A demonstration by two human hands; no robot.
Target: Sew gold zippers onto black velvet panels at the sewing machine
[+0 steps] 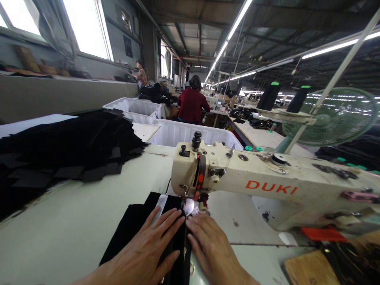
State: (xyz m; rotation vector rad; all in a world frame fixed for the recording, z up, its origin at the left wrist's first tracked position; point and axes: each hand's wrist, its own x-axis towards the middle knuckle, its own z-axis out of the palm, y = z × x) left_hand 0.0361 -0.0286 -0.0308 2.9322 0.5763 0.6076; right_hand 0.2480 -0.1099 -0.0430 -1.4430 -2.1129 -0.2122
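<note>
While flat: hands [178,245] on black fabric [133,229]

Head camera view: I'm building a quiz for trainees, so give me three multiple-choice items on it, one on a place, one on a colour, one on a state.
1. Where does the stack of cut black pieces lie?
A. left on the table
B. in the white bin
C. on the fan

2. What colour is the lettering on the sewing machine?
A. blue
B. orange-red
C. green

3. How are the left hand and right hand placed?
A. raised in the air
B. flat on the black fabric by the needle
C. gripping scissors

Answers: 1 A, the pile sits left of the machine; 2 B, the brand name shows orange-red; 3 B, both palms press down.
</note>
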